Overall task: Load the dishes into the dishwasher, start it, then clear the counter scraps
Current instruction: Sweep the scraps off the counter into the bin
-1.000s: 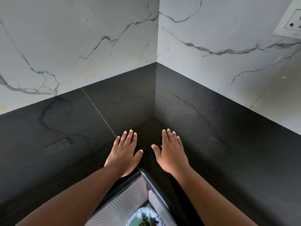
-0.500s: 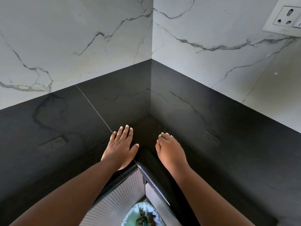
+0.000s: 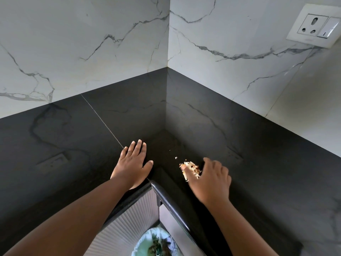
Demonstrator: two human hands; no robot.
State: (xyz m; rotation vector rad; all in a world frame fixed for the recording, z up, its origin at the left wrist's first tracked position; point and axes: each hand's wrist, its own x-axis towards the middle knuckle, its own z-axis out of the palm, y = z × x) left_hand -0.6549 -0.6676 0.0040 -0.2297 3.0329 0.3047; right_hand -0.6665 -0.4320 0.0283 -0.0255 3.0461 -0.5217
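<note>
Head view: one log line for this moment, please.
phase: clearing scraps | left hand: flat on black counter | right hand: fingers curled, gathering food scraps | lined bin: below counter edge

Counter (image 3: pixel 73 145) glossy black stone; walls (image 3: pixel 83 43) smooth veined marble.

White marble walls (image 3: pixel 83 43) — corner socket (image 3: pixel 313 26).

No lettering, brand, number or sign you can read anywhere, the white wall socket (image 3: pixel 313 25) far up and right of your right hand (image 3: pixel 212 179) bearing only a tiny illegible mark on its switch
</note>
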